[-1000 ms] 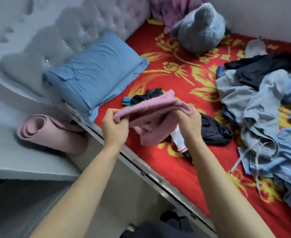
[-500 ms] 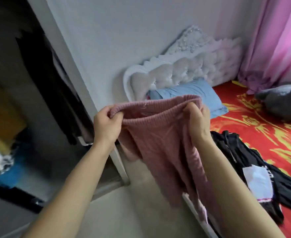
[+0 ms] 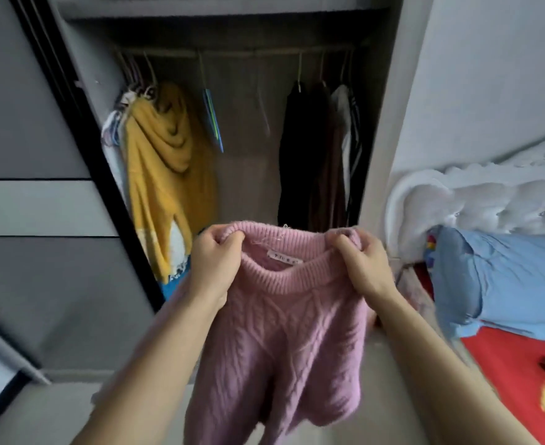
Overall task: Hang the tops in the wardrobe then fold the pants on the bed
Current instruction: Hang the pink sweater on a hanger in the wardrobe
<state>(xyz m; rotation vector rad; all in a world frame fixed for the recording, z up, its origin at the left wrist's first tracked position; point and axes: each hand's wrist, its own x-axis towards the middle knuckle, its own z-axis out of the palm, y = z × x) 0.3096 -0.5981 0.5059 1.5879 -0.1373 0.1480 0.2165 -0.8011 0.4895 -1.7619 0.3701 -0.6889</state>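
Holding up a top before the wardrobe: hanging stage, judged under way and unfinished. Pink sweater [image 3: 284,348] clear of the bed, raised in the air just in front of the open wardrobe, body hanging free below the neck, no hanger in it yet. Left to do for this piece, by judgement: taking a free hanger, passing it through the neck, hooking it on the rail. No pants in view; folding judged wholly ahead.

Left grip [image 3: 215,264] clenched on the left side of the ribbed collar [image 3: 290,276], fingers [image 3: 229,236] curled over its rim. Right grip [image 3: 362,268] pinching the right side of the collar in the same manner. Collar stretched open between the two, with a sewn label [image 3: 284,261] showing inside the back of the neck.

To the right, at middle distance: bed [image 3: 505,364] with red patterned cover, and a blue pillow [image 3: 502,284] against a white tufted headboard [image 3: 489,200].

Farthest: wardrobe [image 3: 381,123], its sliding door [image 3: 23,123] standing off to the left. Rail [image 3: 248,53] across the top. On the rail, from left: a yellow hooded garment [image 3: 168,175] beside bunched hangers; a bare blue-green hanger [image 3: 213,120] near the centre; dark garments [image 3: 313,155] packed close at the right. Open gap at the centre of the rail, judged the likely place for the sweater.
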